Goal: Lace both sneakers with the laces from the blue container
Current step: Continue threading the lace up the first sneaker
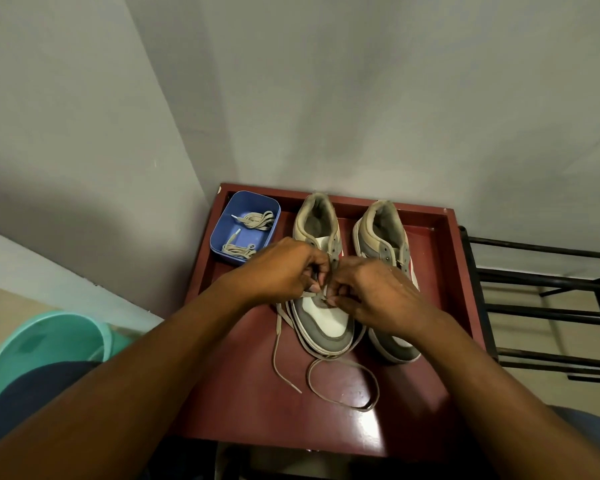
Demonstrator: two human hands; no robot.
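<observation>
currently on the red table [243, 410]: sneaker [326, 323] nearest the blue container [222, 233] has only its lowest eyelets laced, other sneaker [381, 233] bare. left hand [281, 268] and right hand [371, 289] each pinch the lace [343, 386] there; spare laces [257, 220] lie in the container.

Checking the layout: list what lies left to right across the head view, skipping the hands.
Teal bucket, blue container, sneaker being laced, second sneaker, black rack.
</observation>
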